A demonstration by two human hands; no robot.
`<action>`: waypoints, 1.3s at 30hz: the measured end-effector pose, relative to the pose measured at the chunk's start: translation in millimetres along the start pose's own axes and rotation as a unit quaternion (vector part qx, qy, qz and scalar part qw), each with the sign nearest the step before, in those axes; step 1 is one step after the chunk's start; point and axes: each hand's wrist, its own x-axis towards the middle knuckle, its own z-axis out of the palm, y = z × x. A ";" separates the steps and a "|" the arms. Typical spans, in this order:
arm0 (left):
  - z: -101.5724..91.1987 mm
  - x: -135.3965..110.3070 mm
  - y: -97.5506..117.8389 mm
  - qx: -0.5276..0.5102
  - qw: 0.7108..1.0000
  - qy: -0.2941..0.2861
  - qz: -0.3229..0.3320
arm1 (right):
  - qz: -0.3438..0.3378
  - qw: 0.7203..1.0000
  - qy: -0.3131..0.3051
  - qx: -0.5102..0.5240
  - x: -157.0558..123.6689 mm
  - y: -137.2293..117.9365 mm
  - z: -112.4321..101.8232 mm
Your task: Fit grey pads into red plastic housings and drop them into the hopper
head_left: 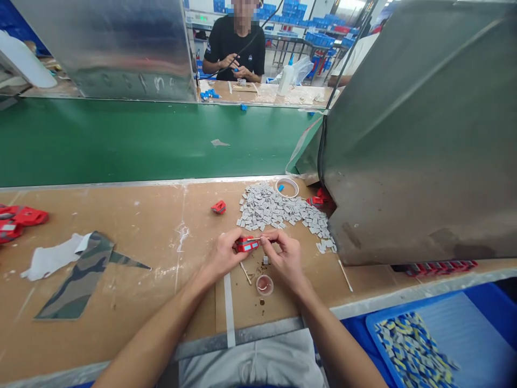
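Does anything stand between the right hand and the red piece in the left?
Nothing visible does. The left hand holds the red piece, and the right hand holds a stick at its upper edge. The grey tile and cup sit nearer the person, out of that line.

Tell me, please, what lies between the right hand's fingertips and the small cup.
In the head view, a small grey piece and some dark specks lie there.

One cup (265,294), one tape roll (297,189), one held swab (254,238).
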 end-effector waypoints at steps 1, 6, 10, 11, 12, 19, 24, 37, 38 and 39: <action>0.0 -0.1 0.0 0.001 1.000 0.000 0.001 | -0.005 1.000 0.003 -0.009 0.2 0.0 0.7; -0.9 -0.7 1.7 -0.007 1.000 -0.002 0.005 | -0.007 1.000 -0.003 0.008 2.3 -3.7 1.3; -2.8 -0.4 4.1 -0.043 0.999 -0.007 -0.006 | 0.024 0.999 0.024 0.033 -6.5 -16.3 -23.5; -3.2 -0.2 4.5 -0.055 0.998 -0.012 -0.011 | 0.027 0.999 0.024 0.035 -11.8 -20.1 -33.2; -3.6 -0.1 4.8 -0.065 0.998 -0.016 -0.015 | 0.025 0.999 0.015 0.034 -18.4 -23.5 -42.9; -4.1 0.0 2.9 -0.121 0.992 -0.024 -0.034 | -0.009 0.995 -0.100 -0.022 -70.9 -29.9 -55.9; -4.9 0.2 -1.0 -0.127 0.991 -0.019 -0.042 | 0.002 0.988 -0.148 -0.041 -67.2 -24.7 -46.7; -8.4 0.2 0.2 -0.167 0.984 -0.029 -0.064 | 0.094 0.961 -0.136 -0.222 56.8 54.0 -47.7; -8.5 0.3 0.4 -0.172 0.982 -0.028 -0.067 | 0.093 0.962 -0.135 -0.220 57.8 52.7 -48.3; -8.7 0.2 0.3 -0.181 0.981 -0.026 -0.071 | 0.091 0.963 -0.136 -0.215 59.3 50.5 -49.2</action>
